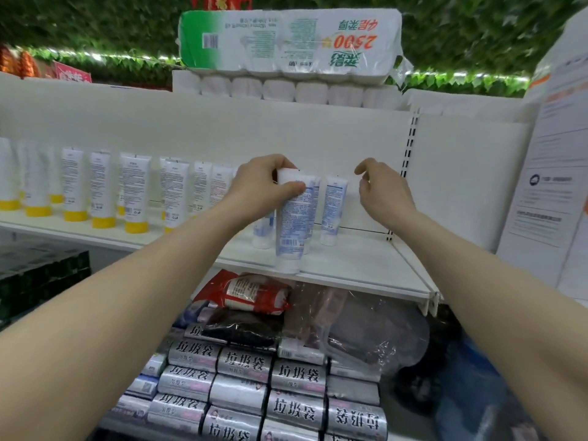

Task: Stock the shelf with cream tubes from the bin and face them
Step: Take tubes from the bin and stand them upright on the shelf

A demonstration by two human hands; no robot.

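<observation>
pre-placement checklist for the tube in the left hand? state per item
1. Left hand grip on the white blue-printed cream tube: ok, thumb and fingers pinch its top end.
2. Tube orientation: ok, near upright, white cap down.
3. Cap seated on the white metal shelf: cannot tell; it sits at the front edge.
4. Free space to the right of the standing blue-printed tube: ok, bare shelf there.
5. Right hand: ok, holds nothing, hovers beside that tube.
6. Facing: not ok, barcode and fine print face out.

My left hand (264, 183) at frame centre, fingers and thumb pinching a tube's top, my right hand (380, 189) just right of centre, loosely curled, holding nothing, both forearms outstretched
</observation>
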